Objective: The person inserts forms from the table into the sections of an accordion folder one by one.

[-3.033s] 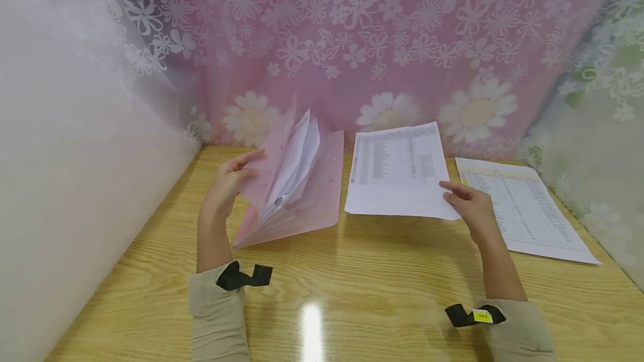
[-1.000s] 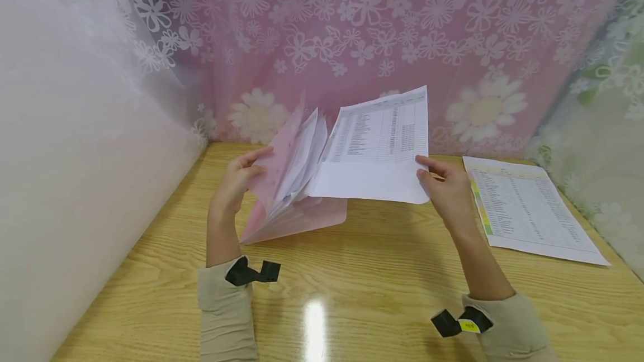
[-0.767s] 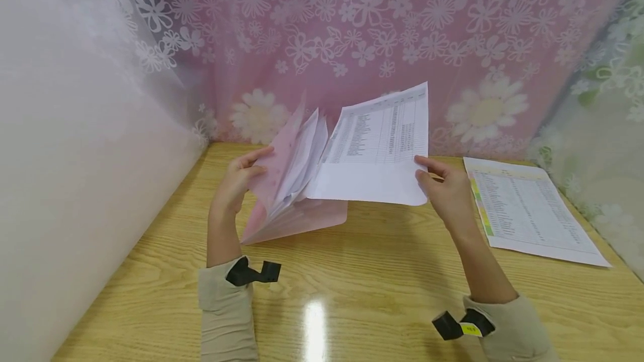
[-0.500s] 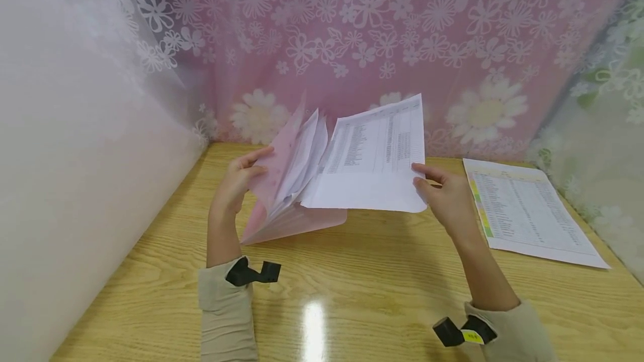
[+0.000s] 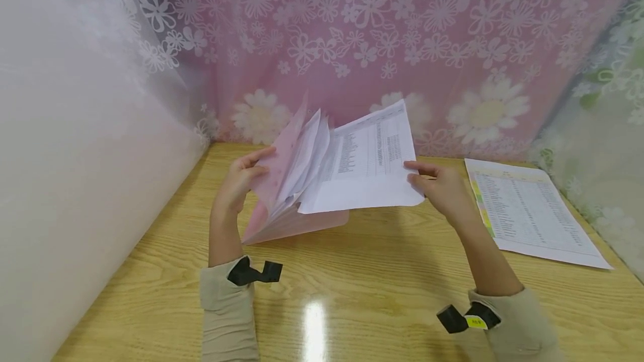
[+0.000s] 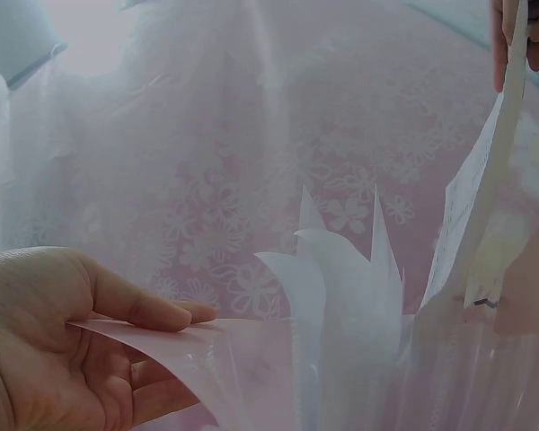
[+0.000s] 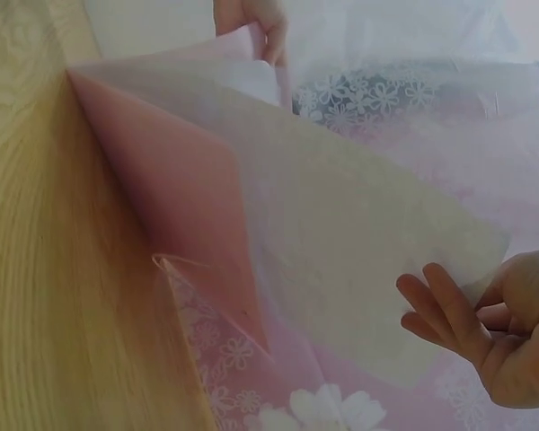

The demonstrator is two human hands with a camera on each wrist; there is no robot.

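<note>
Left hand (image 5: 236,183) grips the pink folder (image 5: 324,219) by its cover (image 5: 274,172), right hand (image 5: 445,191) pinches the printed sheet (image 5: 362,172), which reaches between them toward the leaves (image 5: 303,152) — cover wide, sheet unbuckled should serve best.

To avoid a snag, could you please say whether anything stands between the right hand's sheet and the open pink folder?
Nothing visible does: the sheet in the right hand reaches into the pink folder, beside its papers.

Nothing could be read: the rows printed on the held sheet (image 5: 359,180) and the far-right sheet (image 5: 535,214), and the near-right black mount (image 5: 453,319)'s yellow label (image 5: 476,323), seemed too blurred.
</note>
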